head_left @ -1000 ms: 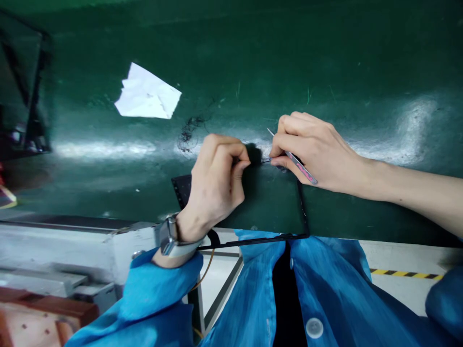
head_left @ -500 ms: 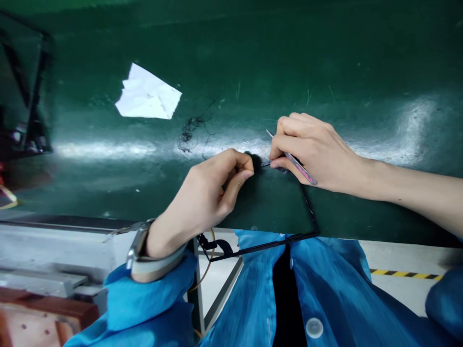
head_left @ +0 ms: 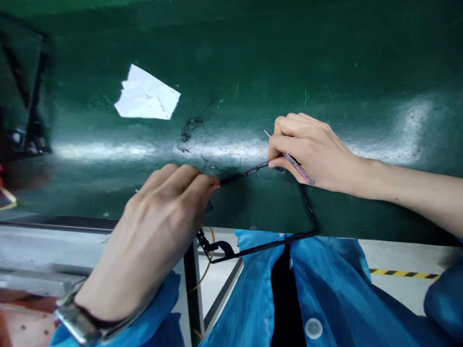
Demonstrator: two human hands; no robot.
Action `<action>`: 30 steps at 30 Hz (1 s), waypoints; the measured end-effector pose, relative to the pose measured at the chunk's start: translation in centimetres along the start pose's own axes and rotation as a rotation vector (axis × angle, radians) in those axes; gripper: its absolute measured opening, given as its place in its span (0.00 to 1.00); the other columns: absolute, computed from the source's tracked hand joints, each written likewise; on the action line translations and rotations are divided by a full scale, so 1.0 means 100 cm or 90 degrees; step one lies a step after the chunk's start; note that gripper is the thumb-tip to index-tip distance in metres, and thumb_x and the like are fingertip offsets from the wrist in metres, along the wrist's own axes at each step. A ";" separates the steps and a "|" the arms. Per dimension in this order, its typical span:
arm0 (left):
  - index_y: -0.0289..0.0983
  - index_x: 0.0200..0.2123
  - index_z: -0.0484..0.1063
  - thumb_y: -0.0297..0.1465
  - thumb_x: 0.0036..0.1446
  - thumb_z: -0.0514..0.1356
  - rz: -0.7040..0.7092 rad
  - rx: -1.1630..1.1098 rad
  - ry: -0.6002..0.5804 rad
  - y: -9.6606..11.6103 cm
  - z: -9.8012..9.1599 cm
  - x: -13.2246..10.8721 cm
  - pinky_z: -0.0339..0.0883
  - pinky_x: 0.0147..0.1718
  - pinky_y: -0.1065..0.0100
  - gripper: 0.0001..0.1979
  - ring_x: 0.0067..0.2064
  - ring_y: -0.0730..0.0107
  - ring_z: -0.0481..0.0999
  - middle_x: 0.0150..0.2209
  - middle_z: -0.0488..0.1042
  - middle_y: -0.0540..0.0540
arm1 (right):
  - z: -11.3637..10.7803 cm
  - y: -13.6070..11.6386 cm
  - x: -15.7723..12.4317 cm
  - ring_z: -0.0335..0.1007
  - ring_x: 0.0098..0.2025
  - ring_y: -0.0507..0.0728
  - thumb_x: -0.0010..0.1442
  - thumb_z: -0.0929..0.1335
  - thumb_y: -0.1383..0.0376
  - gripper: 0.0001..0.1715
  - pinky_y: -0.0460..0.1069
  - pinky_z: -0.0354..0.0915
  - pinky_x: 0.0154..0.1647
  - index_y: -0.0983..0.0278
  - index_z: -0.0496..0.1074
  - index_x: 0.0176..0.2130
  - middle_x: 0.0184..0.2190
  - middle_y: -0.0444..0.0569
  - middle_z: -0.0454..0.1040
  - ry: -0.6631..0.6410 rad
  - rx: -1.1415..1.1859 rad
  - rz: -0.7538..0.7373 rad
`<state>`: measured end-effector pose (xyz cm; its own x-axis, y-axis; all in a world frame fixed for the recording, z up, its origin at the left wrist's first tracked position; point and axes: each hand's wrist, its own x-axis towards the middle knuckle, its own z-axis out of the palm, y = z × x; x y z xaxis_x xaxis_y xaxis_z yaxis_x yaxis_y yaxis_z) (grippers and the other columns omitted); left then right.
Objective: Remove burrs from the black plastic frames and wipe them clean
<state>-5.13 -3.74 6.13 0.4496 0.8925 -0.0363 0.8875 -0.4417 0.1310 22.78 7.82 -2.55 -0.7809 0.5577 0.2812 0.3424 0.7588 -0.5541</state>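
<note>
A thin black rectangular frame (head_left: 269, 243) lies at the near edge of the green worktop (head_left: 253, 72), part of it overhanging. My left hand (head_left: 155, 231) has its fingers curled and pinches the frame's upper rail at its left end. My right hand (head_left: 307, 147) is closed on metal tweezers (head_left: 294, 164) with a pink mark, and its fingertips press the rail's right end. A watch sits on my left wrist.
A crumpled white paper (head_left: 146, 96) lies on the worktop to the upper left. A smudge of dark threads (head_left: 190, 130) sits near the middle. Grey metal bench parts (head_left: 43, 260) are at lower left. My blue coat (head_left: 325, 289) fills the bottom.
My left hand has slid left and toward me along the frame's upper rail, uncovering that rail. The frame's lower left corner has swung down over the table edge. My right hand stays put.
</note>
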 end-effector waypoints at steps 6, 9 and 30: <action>0.44 0.47 0.77 0.29 0.78 0.64 -0.070 -0.364 0.094 0.012 0.020 0.017 0.79 0.54 0.60 0.04 0.55 0.63 0.86 0.55 0.85 0.48 | 0.002 0.003 0.000 0.62 0.39 0.54 0.80 0.66 0.68 0.14 0.54 0.60 0.47 0.64 0.75 0.39 0.39 0.45 0.71 0.018 -0.008 -0.017; 0.45 0.47 0.76 0.30 0.79 0.61 -0.122 -0.493 0.137 0.020 0.037 0.025 0.81 0.52 0.58 0.05 0.50 0.64 0.86 0.50 0.86 0.49 | 0.004 0.003 -0.001 0.60 0.38 0.54 0.80 0.67 0.67 0.13 0.54 0.58 0.45 0.63 0.73 0.39 0.38 0.45 0.70 0.027 -0.016 -0.027; 0.45 0.47 0.80 0.29 0.75 0.68 -0.096 -0.191 0.196 0.019 0.054 0.022 0.78 0.39 0.68 0.04 0.40 0.72 0.83 0.44 0.84 0.52 | 0.004 0.004 -0.001 0.61 0.38 0.54 0.81 0.66 0.65 0.15 0.54 0.59 0.45 0.63 0.75 0.40 0.39 0.46 0.72 0.028 -0.011 -0.027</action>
<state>-1.89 -3.10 0.99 0.2266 0.9503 0.2136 0.8518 -0.2997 0.4298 22.77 7.91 -3.13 -0.7713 0.5393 0.3381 0.3193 0.7873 -0.5275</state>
